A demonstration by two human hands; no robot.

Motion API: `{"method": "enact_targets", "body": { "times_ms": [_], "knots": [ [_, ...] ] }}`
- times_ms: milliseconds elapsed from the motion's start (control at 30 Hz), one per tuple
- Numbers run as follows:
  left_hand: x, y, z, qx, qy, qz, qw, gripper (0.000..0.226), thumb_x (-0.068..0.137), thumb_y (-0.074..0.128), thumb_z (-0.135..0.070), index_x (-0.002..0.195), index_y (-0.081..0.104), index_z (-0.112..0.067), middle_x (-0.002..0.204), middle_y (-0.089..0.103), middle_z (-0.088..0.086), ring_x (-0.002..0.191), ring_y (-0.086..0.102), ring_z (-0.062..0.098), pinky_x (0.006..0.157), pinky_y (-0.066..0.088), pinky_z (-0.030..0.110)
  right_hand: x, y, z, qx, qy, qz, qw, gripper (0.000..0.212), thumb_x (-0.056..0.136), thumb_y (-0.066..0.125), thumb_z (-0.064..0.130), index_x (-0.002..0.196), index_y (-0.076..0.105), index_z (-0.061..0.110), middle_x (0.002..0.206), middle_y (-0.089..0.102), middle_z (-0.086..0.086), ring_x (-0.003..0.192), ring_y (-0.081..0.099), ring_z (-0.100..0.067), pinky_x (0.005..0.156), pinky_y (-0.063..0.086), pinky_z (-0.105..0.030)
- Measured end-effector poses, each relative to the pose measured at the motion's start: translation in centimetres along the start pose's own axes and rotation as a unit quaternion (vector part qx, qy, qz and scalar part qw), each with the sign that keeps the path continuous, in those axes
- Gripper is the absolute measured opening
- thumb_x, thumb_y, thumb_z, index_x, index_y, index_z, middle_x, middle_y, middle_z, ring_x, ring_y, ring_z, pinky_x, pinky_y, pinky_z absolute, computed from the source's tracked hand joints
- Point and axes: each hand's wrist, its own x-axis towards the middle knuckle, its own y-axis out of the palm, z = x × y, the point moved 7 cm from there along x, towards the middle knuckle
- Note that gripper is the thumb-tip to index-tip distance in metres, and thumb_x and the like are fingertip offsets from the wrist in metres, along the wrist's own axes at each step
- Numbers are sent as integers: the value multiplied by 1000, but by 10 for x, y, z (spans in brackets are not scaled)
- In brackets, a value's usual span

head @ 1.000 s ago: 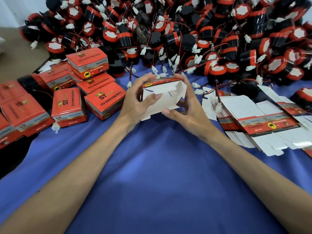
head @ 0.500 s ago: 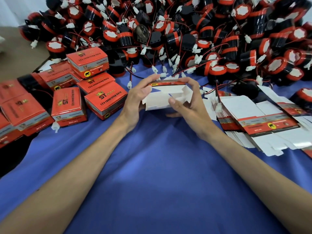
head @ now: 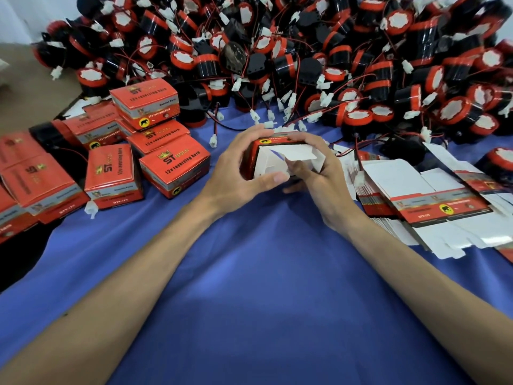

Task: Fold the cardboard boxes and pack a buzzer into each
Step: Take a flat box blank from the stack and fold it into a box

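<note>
The half-folded box (head: 266, 163) was held a little above the blue cloth (head: 249, 273), in the middle of the view, between both hands. The left hand (head: 236, 168) gripped it from the left side, with the fingers curled over the red top and the thumb pressed against the lower white edge. The right hand (head: 322, 179) held the opposite side, its fingers also over the top, and its thumb seemed to push from under a white flap (head: 298, 155) at the open end, which faced the person. So both hands were closed around the box, not spread. No buzzer could be seen inside it.

The box looked like thin printed cardboard, so probably it was very light, stiff only along its creases and easy to dent in the middle of a wall. It was better to hold it at the corners and edges, and to press a flap near its fold line.

The buzzers (head: 305, 56) lay in a big pile at the far side, with thin wires tangled together. They seemed hard and heavier, so one should be taken by the round body, not by the wire. The flat blanks (head: 422, 201) lay just beside the right wrist, and the closed boxes (head: 172, 165) stood at the left
</note>
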Motion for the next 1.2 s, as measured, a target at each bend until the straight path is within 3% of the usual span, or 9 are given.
{"method": "enact_targets", "body": {
  "times_ms": [167, 267, 367, 567, 767, 900, 1067, 1133, 1200],
  "knots": [
    [0, -6, -4, 38, 45, -71, 996, 65, 68, 73, -43, 123, 53, -15, 127, 55, 4, 117, 51, 9, 99, 40, 18, -2, 6, 4, -75, -47, 19, 996, 41, 92, 50, 5, 121, 56, 33, 117, 60, 24, 87, 70, -12, 55, 56, -26],
    [0, -8, -5, 18, 42, -90, 995, 57, 67, 68, -44, 117, 55, -20, 119, 58, 3, 110, 55, 10, 93, 45, 22, -2, 4, 5, -104, -55, -1, 993, 43, 89, 53, 3, 124, 59, 27, 120, 62, 15, 82, 71, -14, 52, 54, -24],
    [0, -8, -4, 12, 37, -94, 995, 54, 67, 71, -41, 115, 55, -23, 118, 58, 2, 109, 56, 9, 91, 45, 21, -2, 1, 4, -115, -54, -26, 992, 45, 85, 55, 0, 120, 63, 26, 111, 65, 23, 74, 68, -14, 49, 52, -23],
    [-4, 6, -17, 124, 140, -49, 981, 60, 77, 77, -29, 125, 53, -2, 120, 54, 11, 111, 53, 22, 97, 43, 29, 0, -13, 2, -96, -42, -101, 989, 55, 78, 45, -15, 113, 66, 22, 93, 66, 19, 57, 57, -10, 42, 45, -22],
    [-2, 3, -11, 116, 123, -66, 983, 41, 87, 62, -20, 124, 52, -5, 121, 53, 10, 112, 52, 17, 96, 42, 27, -4, -11, 8, -158, -66, -111, 979, 54, 81, 50, -16, 113, 67, 24, 94, 66, 19, 40, 51, -17, 39, 41, -19],
    [1, 0, -5, 97, 95, -81, 987, 38, 85, 58, -13, 122, 53, -7, 120, 55, 11, 111, 54, 18, 94, 43, 28, -7, -5, 14, -210, -83, -89, 970, 47, 87, 54, -8, 118, 62, 28, 90, 70, 10, 45, 57, -25, 46, 44, -23],
    [3, -9, 1, 69, 56, -111, 990, 41, 79, 62, -6, 119, 54, -5, 118, 57, 11, 100, 50, -8, 86, 40, 12, -10, 9, 15, -181, -74, 10, 981, 42, 91, 57, 23, 132, 50, 29, 100, 66, 8, 62, 60, -6, 56, 54, -23],
    [4, -8, 2, 59, 42, -107, 992, 40, 80, 62, -14, 119, 53, -7, 119, 56, 12, 100, 50, -9, 85, 42, 13, -10, 10, 13, -171, -53, 25, 984, 45, 90, 53, 34, 135, 46, 35, 101, 68, -11, 60, 59, -29, 54, 57, -38],
    [3, -4, 4, 51, 35, -96, 993, 43, 81, 66, -28, 118, 51, -13, 120, 55, 10, 105, 55, 5, 88, 48, 23, -10, 9, 12, -172, -42, 12, 984, 45, 90, 52, 40, 134, 44, 40, 101, 67, -20, 68, 57, -46, 54, 56, -48]
  ]
}}
